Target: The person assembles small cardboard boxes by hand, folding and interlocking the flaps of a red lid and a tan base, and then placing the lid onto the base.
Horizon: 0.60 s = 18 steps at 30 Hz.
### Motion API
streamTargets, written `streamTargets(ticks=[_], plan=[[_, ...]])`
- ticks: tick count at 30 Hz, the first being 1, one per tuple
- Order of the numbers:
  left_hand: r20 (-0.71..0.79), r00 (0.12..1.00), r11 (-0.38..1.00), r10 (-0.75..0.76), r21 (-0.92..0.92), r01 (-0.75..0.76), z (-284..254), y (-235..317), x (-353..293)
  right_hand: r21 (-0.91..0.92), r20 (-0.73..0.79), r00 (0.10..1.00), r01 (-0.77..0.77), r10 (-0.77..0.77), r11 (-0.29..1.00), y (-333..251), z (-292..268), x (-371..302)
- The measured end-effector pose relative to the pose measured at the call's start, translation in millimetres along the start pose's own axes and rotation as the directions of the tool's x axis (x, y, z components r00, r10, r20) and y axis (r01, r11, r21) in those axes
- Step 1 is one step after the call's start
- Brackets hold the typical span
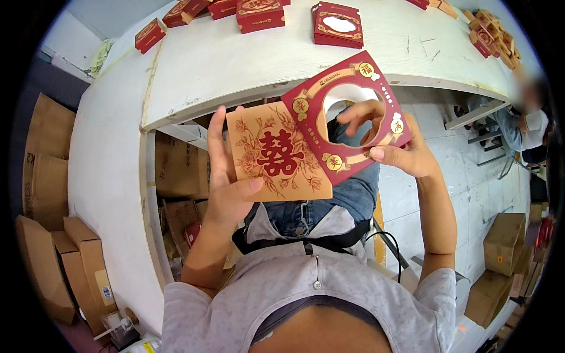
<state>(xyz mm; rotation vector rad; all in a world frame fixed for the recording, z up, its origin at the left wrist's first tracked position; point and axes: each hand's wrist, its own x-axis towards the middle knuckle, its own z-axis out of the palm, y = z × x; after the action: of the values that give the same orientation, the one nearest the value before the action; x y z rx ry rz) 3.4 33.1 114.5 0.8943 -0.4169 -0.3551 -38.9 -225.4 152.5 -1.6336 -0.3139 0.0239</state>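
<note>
My left hand (225,191) grips a tan card box (250,144) by its left side, thumb on the front face. That face carries a large red character among printed flowers. In my right hand (409,156) is a dark red card sleeve (312,129) with gold trim and a shaped cut-out window. Some right fingers reach through the window, while the thumb presses on its lower right border. The sleeve sits tilted and overlaps the tan box's right side. Whether the box goes inside it, I cannot tell. Both pieces are held above my lap, before the table edge.
On the white table (235,70) stand a stack of red windowed sleeves (338,35), several red boxes (261,17) and, far right, a heap of tan and red boxes (494,38). Cardboard cartons (88,253) stand at left, others (503,244) at right. Another person (532,126) sits far right.
</note>
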Motion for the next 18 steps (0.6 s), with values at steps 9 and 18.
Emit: streamTargets(ticks=[9, 18], plan=[[-0.102, 0.923, 0.899, -0.370, -0.292, 0.328, -8.6, -13.5, -0.7, -0.533, -0.275, 0.879, 0.198, -0.390, 0.822, 15.7, 3.7, 14.8], [-0.160, 0.958, 0.921, -0.237, -0.349, 0.170, 13.7, -48.6, -14.9, 0.067, -0.649, 0.761, 0.053, 0.003, 0.996, 27.4, 37.8, 17.4]])
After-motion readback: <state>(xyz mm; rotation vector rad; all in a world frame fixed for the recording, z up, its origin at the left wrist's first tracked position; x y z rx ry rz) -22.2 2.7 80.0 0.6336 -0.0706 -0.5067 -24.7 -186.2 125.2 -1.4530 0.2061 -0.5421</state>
